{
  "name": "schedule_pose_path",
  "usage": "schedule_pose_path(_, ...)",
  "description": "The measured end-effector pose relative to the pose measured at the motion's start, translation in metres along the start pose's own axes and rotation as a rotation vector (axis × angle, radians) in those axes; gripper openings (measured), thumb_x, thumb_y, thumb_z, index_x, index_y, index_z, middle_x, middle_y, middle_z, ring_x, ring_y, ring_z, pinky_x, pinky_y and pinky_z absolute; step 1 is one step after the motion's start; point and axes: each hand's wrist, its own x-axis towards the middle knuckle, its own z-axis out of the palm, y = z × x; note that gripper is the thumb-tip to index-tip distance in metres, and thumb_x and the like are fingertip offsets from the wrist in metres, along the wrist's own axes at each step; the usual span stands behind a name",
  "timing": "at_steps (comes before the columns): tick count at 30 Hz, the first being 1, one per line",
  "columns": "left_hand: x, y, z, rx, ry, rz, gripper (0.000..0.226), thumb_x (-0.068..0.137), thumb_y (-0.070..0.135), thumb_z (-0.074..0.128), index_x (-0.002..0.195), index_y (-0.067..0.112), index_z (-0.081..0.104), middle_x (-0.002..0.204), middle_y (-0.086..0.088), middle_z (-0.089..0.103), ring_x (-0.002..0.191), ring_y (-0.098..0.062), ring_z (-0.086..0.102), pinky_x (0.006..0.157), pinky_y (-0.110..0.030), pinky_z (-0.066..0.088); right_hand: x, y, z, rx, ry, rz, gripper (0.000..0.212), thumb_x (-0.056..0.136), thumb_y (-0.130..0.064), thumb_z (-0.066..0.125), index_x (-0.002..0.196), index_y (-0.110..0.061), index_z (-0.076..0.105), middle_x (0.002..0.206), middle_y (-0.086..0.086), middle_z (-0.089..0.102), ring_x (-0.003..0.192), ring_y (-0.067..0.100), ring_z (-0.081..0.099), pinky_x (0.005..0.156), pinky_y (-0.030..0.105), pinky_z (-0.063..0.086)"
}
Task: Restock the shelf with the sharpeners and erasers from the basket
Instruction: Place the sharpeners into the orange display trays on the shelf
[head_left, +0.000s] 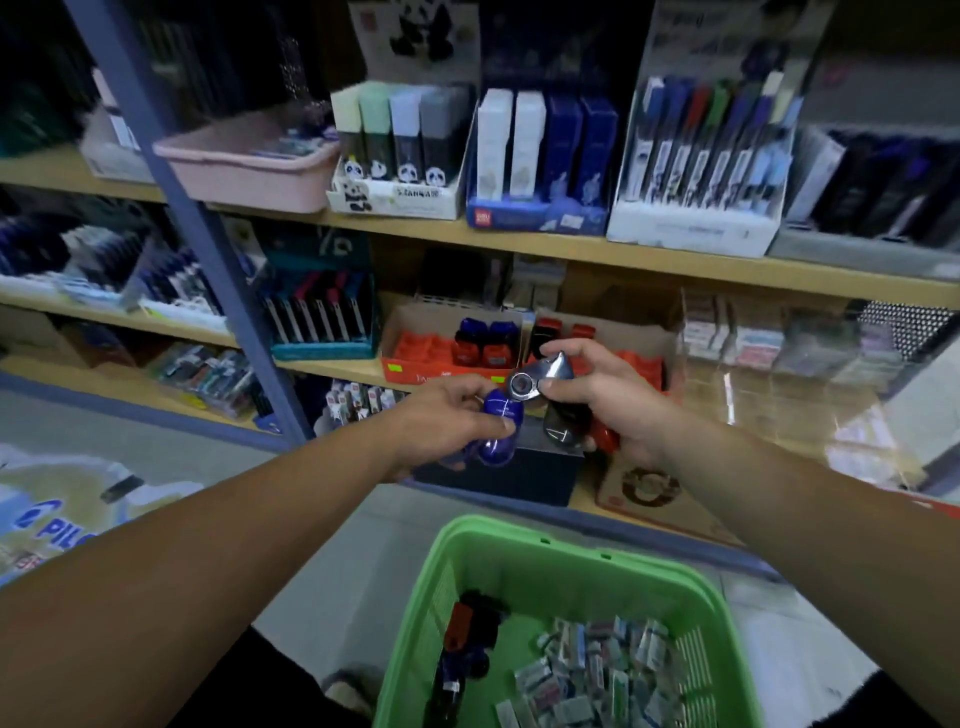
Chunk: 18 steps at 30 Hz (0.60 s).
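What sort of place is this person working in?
Most likely a stationery shop: the wooden shelves hold display boxes of pens and a carton of sharpeners, and a green basket of small erasers sits below.

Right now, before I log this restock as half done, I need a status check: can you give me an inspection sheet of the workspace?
Surface: wooden shelf packed with stationery displays; orange box holds shelved sharpeners.
Job's things: green basket below the hands, holding erasers and a few loose sharpeners.
Clutter: pink tray on the upper shelf.
Hands: left hand grips a blue sharpener; right hand grips a dark sharpener and a red sharpener.
Cables: nothing seen.
Surroundings: tiled floor; printed bag at the left.
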Motion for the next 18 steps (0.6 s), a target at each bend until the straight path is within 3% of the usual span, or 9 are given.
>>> schedule_pose_path(3, 0.017, 0.001, -0.015, -0.007, 0.059, 0.004, 0.025, 0.090, 0.018, 0.078, 0.111, 0.022, 0.066, 0.101, 0.000, 0.079, 0.093, -0.021, 0.071, 0.072, -0.036, 0.054, 0.016, 0.001, 0.006, 0.032, 0.025, 0.005, 0.026, 0.097, -0.018, 0.071, 0.120, -0.031, 0.069, 0.094, -0.001, 0.079, 0.095, 0.018, 0.072, 0.070, 0.032, 0.055)
schedule_pose_path(6, 0.041, 0.003, -0.031, -0.098, 0.115, 0.027, 0.028, 0.086, 0.009, 0.081, 0.109, 0.012, 0.064, 0.093, -0.005, 0.079, 0.078, -0.018, 0.070, 0.065, -0.029, 0.053, 0.038, -0.002, 0.016, -0.014, 0.021, 0.026, 0.020, 0.094, -0.021, 0.075, 0.113, -0.018, 0.069, 0.092, 0.005, 0.080, 0.074, 0.014, 0.073, 0.052, 0.026, 0.050)
schedule_pose_path(8, 0.057, 0.006, -0.046, -0.089, 0.147, 0.061, 0.026, 0.085, 0.006, 0.082, 0.105, 0.011, 0.067, 0.090, -0.005, 0.079, 0.077, -0.014, 0.072, 0.062, -0.022, 0.053, 0.060, -0.010, 0.022, -0.037, 0.008, 0.012, 0.020, 0.093, -0.022, 0.078, 0.109, -0.016, 0.069, 0.095, 0.008, 0.078, 0.072, 0.015, 0.071, 0.044, 0.022, 0.047)
schedule_pose_path(11, 0.084, 0.005, -0.074, -0.057, 0.229, 0.091, 0.021, 0.085, 0.010, 0.083, 0.101, 0.016, 0.071, 0.086, -0.002, 0.076, 0.070, -0.010, 0.071, 0.058, -0.019, 0.053, 0.101, -0.020, 0.030, -0.019, 0.048, 0.008, 0.021, 0.091, -0.033, 0.081, 0.106, -0.023, 0.072, 0.100, 0.004, 0.078, 0.087, 0.021, 0.074, 0.060, 0.030, 0.055)
schedule_pose_path(14, 0.120, -0.010, -0.104, 0.061, 0.432, 0.135, 0.022, 0.086, 0.019, 0.084, 0.106, 0.020, 0.074, 0.092, -0.002, 0.075, 0.077, -0.015, 0.072, 0.066, -0.027, 0.058, 0.133, -0.023, 0.035, -0.003, 0.130, -0.018, 0.022, 0.090, -0.033, 0.082, 0.108, -0.026, 0.073, 0.105, 0.002, 0.078, 0.097, 0.027, 0.074, 0.085, 0.050, 0.063)
schedule_pose_path(16, 0.142, -0.020, -0.117, 0.203, 0.504, 0.157, 0.030, 0.086, 0.027, 0.084, 0.114, 0.026, 0.073, 0.094, 0.004, 0.073, 0.082, -0.014, 0.071, 0.075, -0.031, 0.061, 0.145, -0.022, 0.037, -0.033, 0.165, -0.047, 0.013, 0.091, -0.028, 0.081, 0.102, -0.026, 0.073, 0.103, 0.003, 0.077, 0.098, 0.031, 0.074, 0.088, 0.056, 0.061)
schedule_pose_path(18, 0.158, -0.024, -0.121, 0.325, 0.504, 0.175, 0.037, 0.087, 0.032, 0.082, 0.122, 0.030, 0.072, 0.087, 0.010, 0.071, 0.078, -0.009, 0.069, 0.073, -0.030, 0.060, 0.153, -0.018, 0.038, -0.024, 0.194, -0.067, 0.011, 0.091, -0.025, 0.081, 0.099, -0.027, 0.073, 0.100, 0.002, 0.078, 0.096, 0.031, 0.075, 0.091, 0.062, 0.057)
